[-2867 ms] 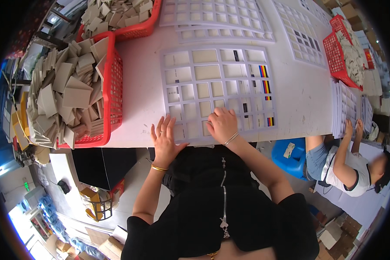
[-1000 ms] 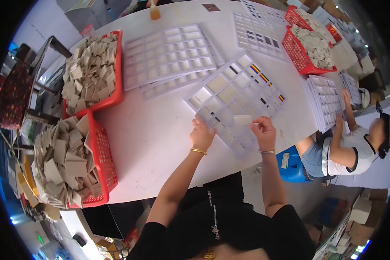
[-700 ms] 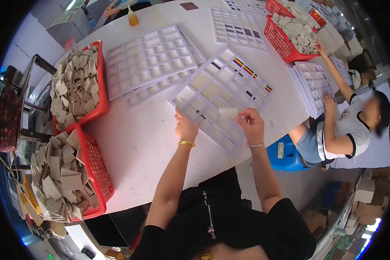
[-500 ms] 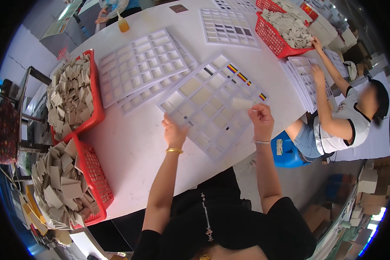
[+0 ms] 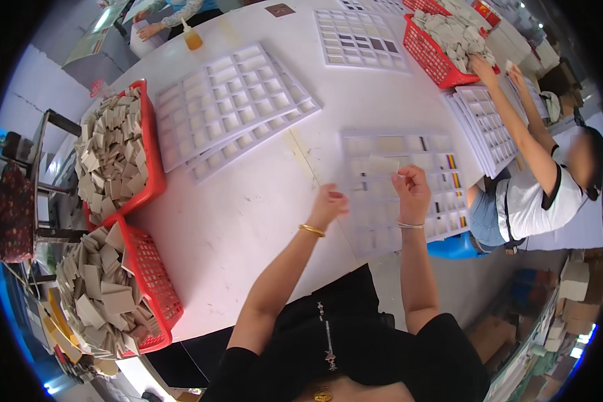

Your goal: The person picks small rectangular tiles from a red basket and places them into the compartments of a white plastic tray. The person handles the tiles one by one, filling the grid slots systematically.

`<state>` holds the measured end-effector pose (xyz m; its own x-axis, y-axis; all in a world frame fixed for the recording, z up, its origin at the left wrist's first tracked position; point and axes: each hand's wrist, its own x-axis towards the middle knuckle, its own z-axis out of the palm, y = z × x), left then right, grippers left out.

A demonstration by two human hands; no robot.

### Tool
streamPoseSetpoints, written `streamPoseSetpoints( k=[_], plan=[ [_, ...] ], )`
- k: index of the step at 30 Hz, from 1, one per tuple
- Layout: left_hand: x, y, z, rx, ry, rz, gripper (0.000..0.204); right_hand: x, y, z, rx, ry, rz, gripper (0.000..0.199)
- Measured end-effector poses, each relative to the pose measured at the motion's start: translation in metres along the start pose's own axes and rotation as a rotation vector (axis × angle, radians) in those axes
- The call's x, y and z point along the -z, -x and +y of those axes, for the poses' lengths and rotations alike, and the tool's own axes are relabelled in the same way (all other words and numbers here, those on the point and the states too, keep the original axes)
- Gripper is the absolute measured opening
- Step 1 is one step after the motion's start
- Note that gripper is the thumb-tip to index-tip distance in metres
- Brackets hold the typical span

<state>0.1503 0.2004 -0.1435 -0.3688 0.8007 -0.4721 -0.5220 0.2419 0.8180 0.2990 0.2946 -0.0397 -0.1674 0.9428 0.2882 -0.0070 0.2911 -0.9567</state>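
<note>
A white sheet with a grid of square cells (image 5: 388,201) lies on the white table (image 5: 248,214) in front of me. Some cells at its right edge hold coloured swatches. My right hand (image 5: 414,193) pinches a small pale beige square (image 5: 384,165) above the sheet's upper middle. My left hand (image 5: 329,205) rests at the sheet's left edge, fingers curled, a gold bangle on the wrist. I cannot see anything in it.
Two red baskets (image 5: 155,175) (image 5: 155,281) heaped with beige squares stand at the left. More white grid sheets (image 5: 228,110) (image 5: 358,40) lie further back. A seated person (image 5: 536,194) at the right reaches to a stack of sheets (image 5: 489,127) and a third red basket (image 5: 435,60).
My head has turned, so the table sits differently in view. My right hand lifted a beige square off the sheet, and my left hand slid to the sheet's left edge.
</note>
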Motion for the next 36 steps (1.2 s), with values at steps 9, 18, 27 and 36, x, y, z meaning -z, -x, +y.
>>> streamPoseSetpoints(
  k=[9, 18, 27, 36],
  plan=[
    [0.208, -0.027, 0.026, -0.775, -0.769, 1.144, 0.057, -0.040, -0.026, 0.043, -0.170, 0.026, -0.108, 0.014],
    [0.277, -0.037, 0.107, -0.070, -0.884, 1.334, 0.066, -0.134, -0.043, 0.058, -0.434, -0.323, -0.242, 0.019],
    [0.306, -0.019, 0.079, -0.279, -0.965, 1.099, 0.052, -0.083, -0.033, 0.056, -0.338, -0.215, -0.213, 0.017],
    [0.267, 0.103, 0.038, -0.332, -1.013, 0.918, 0.062, -0.014, -0.046, 0.018, -0.248, -0.183, -0.064, 0.015]
  ],
)
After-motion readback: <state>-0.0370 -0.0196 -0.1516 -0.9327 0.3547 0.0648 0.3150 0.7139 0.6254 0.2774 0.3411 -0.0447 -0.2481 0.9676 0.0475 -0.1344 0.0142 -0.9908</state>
